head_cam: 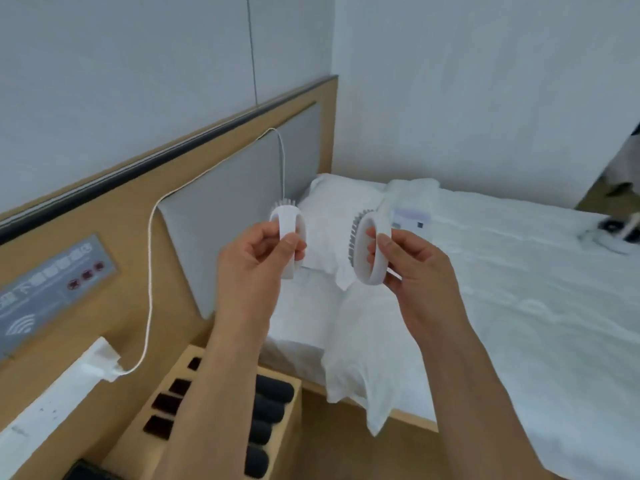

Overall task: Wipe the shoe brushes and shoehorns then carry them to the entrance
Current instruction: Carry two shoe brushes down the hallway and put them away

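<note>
- Two shoe brushes are held in the air over the head end of the bed, well apart from each other; neither rests on anything.
- The left brush (288,233), a white loop-handled body with grey bristles pointing up and away, is pinched at its band between thumb and fingers of the left hand (258,258).
- The right brush (369,251), a white oval ring with grey bristles along its left edge, is pinched at the rim by the right hand (412,261), fingers curled through the opening.
- Handling, judged: both look like light, stiff plastic, smooth and somewhat slippery; the loop or rim is the sound place to hold, leaving the bristles free for wiping.
- No wiping cloth is identifiable in either hand; no shoehorns can be made out.
- The bed (519,306) carries white linen and a pillow (329,209) at its head corner; a dark, blurred item lies at the far right edge.
- A padded headboard (235,209) with a white cable (150,271) stands behind; a wooden box (221,427) with dark rolls sits below the left forearm.
- Walls are plain and pale.
</note>
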A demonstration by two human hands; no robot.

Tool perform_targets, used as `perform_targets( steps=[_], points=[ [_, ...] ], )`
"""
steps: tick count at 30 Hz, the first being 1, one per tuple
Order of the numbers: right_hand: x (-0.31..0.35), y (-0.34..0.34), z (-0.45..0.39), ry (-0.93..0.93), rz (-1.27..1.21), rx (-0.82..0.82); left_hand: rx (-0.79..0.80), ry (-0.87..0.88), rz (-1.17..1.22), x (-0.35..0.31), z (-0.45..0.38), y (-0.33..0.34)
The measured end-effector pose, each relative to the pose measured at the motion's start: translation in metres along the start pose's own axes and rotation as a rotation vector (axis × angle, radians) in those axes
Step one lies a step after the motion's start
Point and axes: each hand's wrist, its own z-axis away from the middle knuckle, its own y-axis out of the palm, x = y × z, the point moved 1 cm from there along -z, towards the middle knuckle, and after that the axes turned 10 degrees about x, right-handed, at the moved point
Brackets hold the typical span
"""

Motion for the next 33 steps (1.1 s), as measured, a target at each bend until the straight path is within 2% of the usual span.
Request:
perform_targets(
  steps=[7,16,28,33],
  points=[
    [0.028,-0.086,0.047,-0.083,-0.017,-0.203,0.262,0.0,0.16,-0.018,0.011,0.089],
    [0.061,-0.199,0.118,-0.122,-0.006,-0.409,0.499,-0.043,0.279,-0.048,0.05,0.216],
    [0.118,-0.396,0.237,-0.149,0.035,-0.643,0.726,-0.032,0.276,-0.094,0.161,0.433],
    [0.139,-0.47,0.304,-0.165,0.057,-0.794,0.875,-0.031,0.272,-0.117,0.217,0.528]
  ],
)
